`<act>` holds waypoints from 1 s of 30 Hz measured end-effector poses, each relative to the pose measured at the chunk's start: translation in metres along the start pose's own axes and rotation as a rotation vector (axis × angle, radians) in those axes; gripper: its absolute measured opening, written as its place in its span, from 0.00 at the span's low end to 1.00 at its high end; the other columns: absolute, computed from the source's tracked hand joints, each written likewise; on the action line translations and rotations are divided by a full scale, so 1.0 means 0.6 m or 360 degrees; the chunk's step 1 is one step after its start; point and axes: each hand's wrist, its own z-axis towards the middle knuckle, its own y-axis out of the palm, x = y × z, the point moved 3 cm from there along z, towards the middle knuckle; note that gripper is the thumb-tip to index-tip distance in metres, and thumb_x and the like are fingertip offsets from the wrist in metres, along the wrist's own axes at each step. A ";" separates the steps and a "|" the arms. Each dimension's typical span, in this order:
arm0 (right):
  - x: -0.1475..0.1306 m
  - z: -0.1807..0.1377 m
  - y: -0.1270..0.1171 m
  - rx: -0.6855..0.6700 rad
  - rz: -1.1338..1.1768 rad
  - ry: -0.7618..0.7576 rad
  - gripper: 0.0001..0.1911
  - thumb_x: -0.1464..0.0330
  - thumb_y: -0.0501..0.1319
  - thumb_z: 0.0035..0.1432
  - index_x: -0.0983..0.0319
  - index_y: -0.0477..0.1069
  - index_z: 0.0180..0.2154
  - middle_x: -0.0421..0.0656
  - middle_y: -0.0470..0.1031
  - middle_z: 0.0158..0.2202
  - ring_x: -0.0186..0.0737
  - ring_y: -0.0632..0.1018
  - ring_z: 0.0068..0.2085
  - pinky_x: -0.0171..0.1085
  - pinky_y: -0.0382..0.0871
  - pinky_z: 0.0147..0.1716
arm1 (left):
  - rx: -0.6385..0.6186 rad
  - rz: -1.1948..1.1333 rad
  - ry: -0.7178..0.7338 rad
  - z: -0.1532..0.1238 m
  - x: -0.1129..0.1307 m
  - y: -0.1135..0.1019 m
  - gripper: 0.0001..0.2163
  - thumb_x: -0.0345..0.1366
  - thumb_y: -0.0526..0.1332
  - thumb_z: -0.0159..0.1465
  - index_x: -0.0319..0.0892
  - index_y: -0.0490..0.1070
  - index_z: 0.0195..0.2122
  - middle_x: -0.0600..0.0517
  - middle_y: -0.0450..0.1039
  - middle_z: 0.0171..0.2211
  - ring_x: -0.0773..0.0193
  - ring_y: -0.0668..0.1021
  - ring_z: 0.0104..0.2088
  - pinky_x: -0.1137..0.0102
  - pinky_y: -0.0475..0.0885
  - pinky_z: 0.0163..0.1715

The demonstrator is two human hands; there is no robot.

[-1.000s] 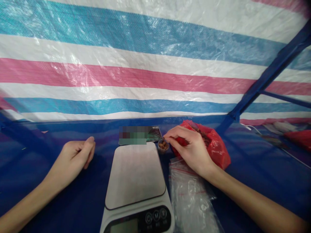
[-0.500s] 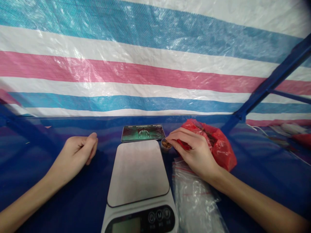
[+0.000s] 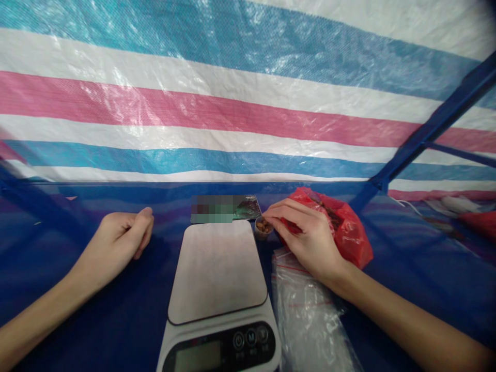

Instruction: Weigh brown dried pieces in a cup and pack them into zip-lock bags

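My right hand (image 3: 306,237) is closed, thumb and fingertips pinched together at the right side of a small clear cup (image 3: 263,236). Brown pieces (image 3: 264,226) lie in that cup. Whatever the fingertips pinch is too small to make out. Just behind this hand sits a red plastic bag (image 3: 354,237), its top open on dark brown bits. My left hand (image 3: 124,235) rests in a loose fist on the blue table, with nothing visible in it. Between my hands stands a digital kitchen scale (image 3: 219,274) with a bare metal plate.
Clear zip bags (image 3: 306,315) lie stacked right of the scale, under my right wrist. A phone (image 3: 248,206) with a lit screen lies behind the scale. Striped plastic sheeting (image 3: 232,113) hangs behind the blue table (image 3: 116,320), and a blue metal bar (image 3: 430,129) slants up at right.
The view has shifted slightly, so everything sits a little further left and up. My right fingertips have drawn slightly up from the cup, showing more of its contents. The left hand keeps its pose.
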 end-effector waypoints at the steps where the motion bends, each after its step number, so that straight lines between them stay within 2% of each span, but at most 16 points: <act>1: 0.000 0.000 0.000 0.0000 -0.0016 -0.0009 0.10 0.78 0.63 0.69 0.60 0.81 0.40 0.43 0.83 0.39 0.40 0.83 0.40 0.37 0.78 0.42 | -0.0003 0.0005 -0.0001 0.000 -0.001 0.000 0.35 0.59 0.45 0.71 0.46 0.60 0.10 0.53 0.63 0.10 0.66 0.68 0.15 0.69 0.62 0.23; 14: 0.004 -0.001 -0.004 0.0027 -0.0028 0.0045 0.09 0.76 0.64 0.68 0.59 0.81 0.39 0.43 0.84 0.39 0.42 0.83 0.40 0.40 0.78 0.43 | -0.0059 -0.0014 -0.0026 -0.002 -0.006 0.001 0.35 0.57 0.44 0.73 0.45 0.60 0.11 0.53 0.64 0.11 0.67 0.68 0.16 0.70 0.63 0.25; 25: -0.004 -0.004 -0.006 -0.0018 0.0041 0.0005 0.07 0.77 0.68 0.66 0.58 0.82 0.40 0.40 0.85 0.37 0.40 0.82 0.39 0.39 0.75 0.41 | -0.0060 -0.0043 -0.0028 -0.003 0.000 -0.001 0.34 0.57 0.44 0.73 0.45 0.60 0.12 0.54 0.63 0.11 0.67 0.68 0.16 0.70 0.63 0.24; 30: -0.004 -0.004 -0.004 -0.0107 0.0141 0.0008 0.07 0.76 0.68 0.67 0.58 0.81 0.41 0.40 0.84 0.37 0.40 0.81 0.39 0.40 0.75 0.41 | -0.0065 -0.0035 -0.0028 -0.001 0.000 0.001 0.34 0.57 0.44 0.73 0.45 0.60 0.12 0.54 0.64 0.11 0.67 0.68 0.16 0.70 0.63 0.24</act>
